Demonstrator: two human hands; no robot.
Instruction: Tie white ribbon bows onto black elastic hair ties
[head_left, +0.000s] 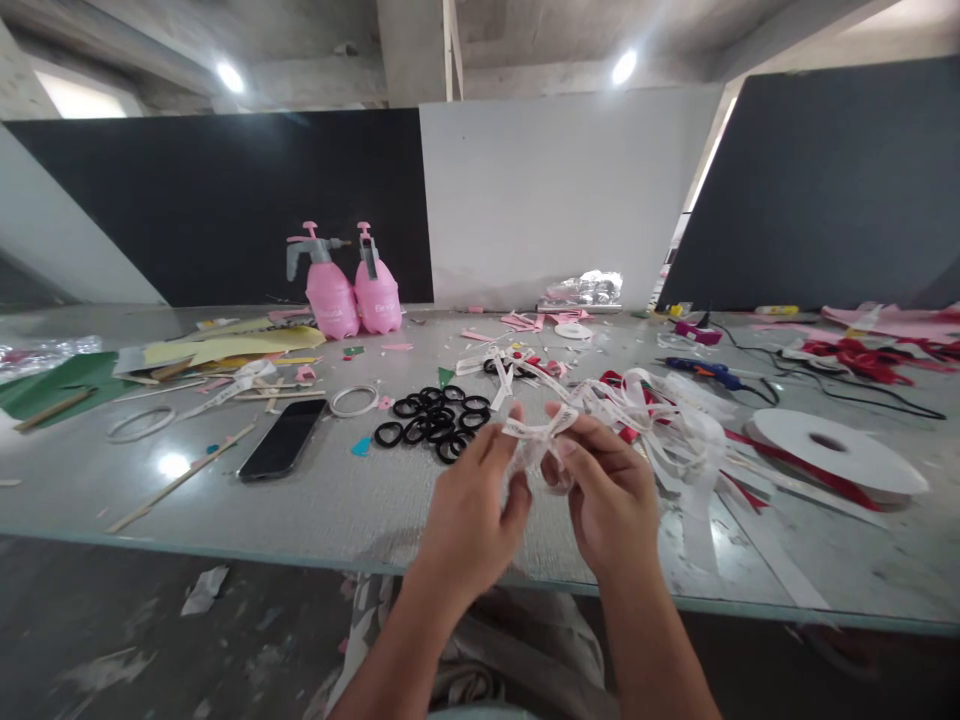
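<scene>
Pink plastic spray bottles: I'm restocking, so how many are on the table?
2. Both stand side by side at the table's far edge against the black panel: the left pink spray bottle and the right pink spray bottle. None seems hidden.

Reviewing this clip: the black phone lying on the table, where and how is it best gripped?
Probably by its two long edges, near the middle, coming down from above. The phone lies flat, screen up, on the table, its long edges free; only a wooden stick lies close by on its left.

Phone (pixel 283 440) sits on the counter (pixel 337 510) left of the hair ties (pixel 435 415), spray bottles (pixel 352 285) behind them, ribbon spool (pixel 836 450) way off right.
</scene>
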